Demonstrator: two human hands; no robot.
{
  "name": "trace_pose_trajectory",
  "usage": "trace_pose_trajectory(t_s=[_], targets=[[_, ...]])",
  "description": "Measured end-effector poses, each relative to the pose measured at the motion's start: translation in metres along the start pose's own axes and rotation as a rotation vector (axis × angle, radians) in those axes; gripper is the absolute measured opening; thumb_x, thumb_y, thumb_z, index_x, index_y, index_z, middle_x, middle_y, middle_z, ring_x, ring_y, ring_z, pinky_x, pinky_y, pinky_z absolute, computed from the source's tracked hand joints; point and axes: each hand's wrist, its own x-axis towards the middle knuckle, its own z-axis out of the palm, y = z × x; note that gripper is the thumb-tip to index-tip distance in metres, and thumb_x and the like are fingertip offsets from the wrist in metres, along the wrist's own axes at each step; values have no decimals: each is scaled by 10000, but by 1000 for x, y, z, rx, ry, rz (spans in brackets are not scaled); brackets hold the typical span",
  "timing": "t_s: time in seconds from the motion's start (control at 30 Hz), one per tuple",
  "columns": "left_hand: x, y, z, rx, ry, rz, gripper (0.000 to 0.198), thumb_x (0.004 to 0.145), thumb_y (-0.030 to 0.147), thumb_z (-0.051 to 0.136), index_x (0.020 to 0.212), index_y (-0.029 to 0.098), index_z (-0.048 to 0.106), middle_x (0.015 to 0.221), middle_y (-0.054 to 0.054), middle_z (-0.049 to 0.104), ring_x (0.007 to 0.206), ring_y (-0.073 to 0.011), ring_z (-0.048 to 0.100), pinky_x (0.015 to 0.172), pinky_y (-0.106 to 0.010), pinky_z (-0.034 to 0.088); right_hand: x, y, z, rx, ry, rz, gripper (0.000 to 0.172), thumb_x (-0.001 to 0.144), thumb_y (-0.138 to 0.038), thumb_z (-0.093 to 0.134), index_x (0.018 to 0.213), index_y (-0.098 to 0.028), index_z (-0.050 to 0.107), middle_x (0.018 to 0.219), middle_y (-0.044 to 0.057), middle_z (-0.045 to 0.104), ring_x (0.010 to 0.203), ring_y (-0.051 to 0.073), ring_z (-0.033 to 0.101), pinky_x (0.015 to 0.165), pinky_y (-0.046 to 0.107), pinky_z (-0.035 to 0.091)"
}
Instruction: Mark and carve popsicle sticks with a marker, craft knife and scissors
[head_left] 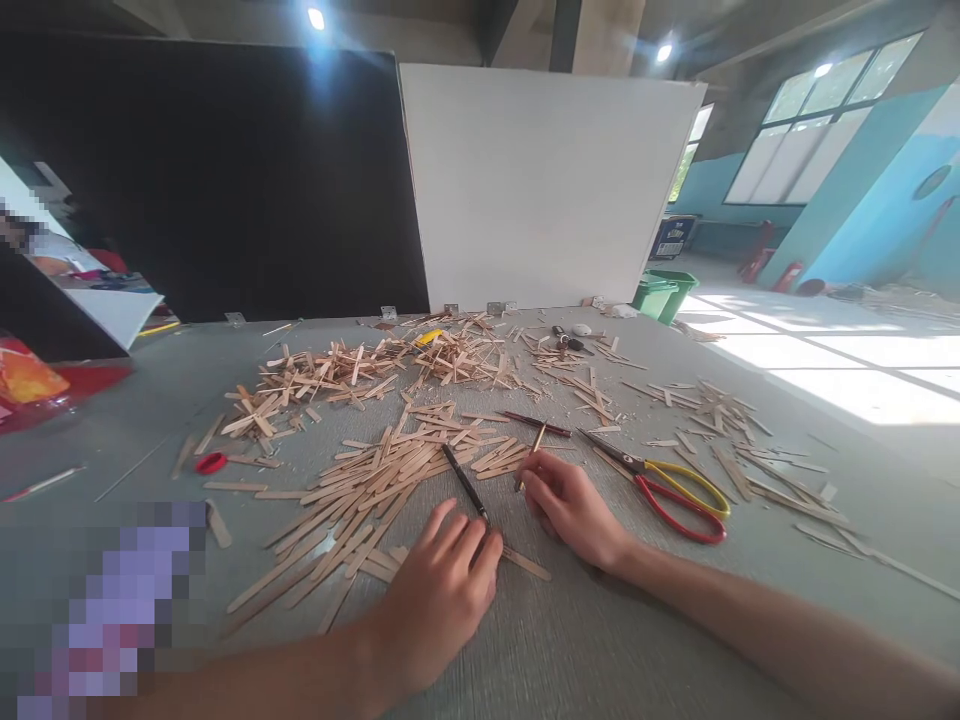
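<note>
Black rod [463, 478] pinched in left grip [446, 580], tan stick [538, 440] pinched in right grip [574, 505], both left of the scissors [643, 467]! Light, steady pressure's best.

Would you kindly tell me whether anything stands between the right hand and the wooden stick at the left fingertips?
Nothing visible: only tabletop shows between the right hand and the wooden stick; the left hand hides its other end.

no legible text, pale lettering [676, 236] on dark blue box [663, 246], too small to read
</note>
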Motion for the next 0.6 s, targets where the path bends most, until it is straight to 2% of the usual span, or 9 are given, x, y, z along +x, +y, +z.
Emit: trace_pose_trajectory(t_s=[0.07, 0.13, 0.2, 0.27, 0.33, 0.4, 0.47, 0.53, 0.6], targets=[[0, -1, -1, -7, 9, 3, 269, 964, 49, 438, 1078, 88, 678, 915, -106, 718, 836, -264, 698, 951, -560, 547, -2, 2, -1, -40, 25, 0, 564, 1058, -577, 400, 666, -205, 561, 518, -48, 423, 469, 111, 383, 458, 242, 310], [1, -1, 0, -10, 22, 0, 266, 960, 53, 440, 1068, 95, 680, 916, -103, 718, 829, -266, 695, 936, -560, 553, -4, 4, 0, -97, 85, -22, 650, 1064, -617, 354, 620, -200, 580, 492, -41, 395, 465, 118, 382, 456, 248, 316], [1, 0, 0, -12, 33, -7, 265, 961, 61, 438, 1060, 103, 680, 911, -99, 716, 818, -264, 689, 931, -561, 554, -6, 5, 1, -77, 153, -75, 503, 1078, -561, 383, 955, -193, 701, 614, -18, 550, 487, 125, 460, 465, 240, 375], [1, 0, 0, -13, 37, -11, 273, 962, 53, 431, 1060, 106, 680, 911, -95, 717, 817, -260, 688, 937, -562, 551, -7, 6, 2, 9, 177, -177, 420, 1084, -473, 428, 1451, -280, 494, 1105, 75, 710, 682, 149, 662, 591, 266, 532], [0, 1, 0, -19, 39, -4, 291, 961, 30, 421, 1076, 105, 677, 929, -93, 724, 843, -259, 697, 959, -568, 541, -7, 5, 2, 74, 134, -294, 615, 1074, -416, 478, 1619, -407, 194, 1632, 109, 395, 1165, 212, 690, 919, 376, 586], [-1, 1, 0, -23, 35, 3, 302, 966, 19, 414, 1100, 103, 672, 970, -101, 735, 883, -265, 708, 972, -572, 534, -6, 3, -1, 110, 64, -348, 691, 1058, -404, 528, 1637, -447, 155, 1748, 48, 152, 1473, 255, 458, 1151, 462, 445], [-2, 0, 0, -19, 29, -2, 295, 977, 31, 416, 1111, 106, 669, 993, -112, 740, 895, -271, 713, 966, -571, 536, -4, -2, -7, 144, 23, -304, 547, 1070, -435, 499, 1594, -366, 358, 1650, 97, 401, 1394, 266, 550, 1128, 473, 469], [-2, 0, 1, -9, 23, -10, 286, 983, 40, 424, 1112, 109, 669, 978, -113, 738, 881, -270, 714, 960, -568, 540, -1, -8, -13, 139, 35, -216, 439, 1098, -472, 406, 1433, -244, 577, 1129, 118, 759, 917, 224, 752, 847, 395, 610], [-2, -1, 2, -9, 21, -11, 287, 976, 25, 430, 1105, 113, 671, 944, -101, 732, 865, -260, 712, 973, -565, 537, 1, -13, -18, 79, 81, -156, 450, 1114, -471, 345, 1284, -188, 650, 639, 6, 675, 488, 154, 590, 523, 278, 532]])
